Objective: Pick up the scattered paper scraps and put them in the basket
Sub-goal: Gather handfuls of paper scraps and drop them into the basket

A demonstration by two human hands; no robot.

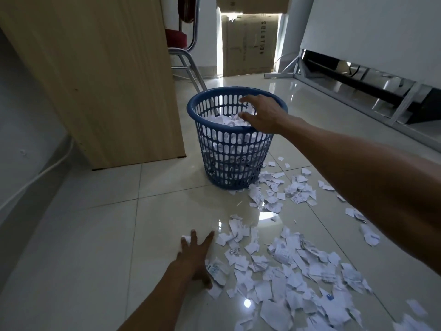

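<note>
A blue slotted plastic basket [210, 154] stands on the tiled floor, holding a heap of white paper scraps [223, 120] up near its rim. My right hand [262, 113] hovers over the basket's mouth, fingers spread, nothing held. Many torn white scraps [293, 266] lie scattered on the floor from the basket's base toward the lower right. My left hand [194, 254] rests flat on the floor at the left edge of the scatter, fingers apart, with a small scrap [186, 238] at its fingertips.
A wooden cabinet side [100, 75] stands left of the basket. Behind it are a metal chair leg [193, 70] and a cardboard box [250, 44]. A metal frame [358, 91] runs along the right wall. A white cable [35, 177] runs along the left.
</note>
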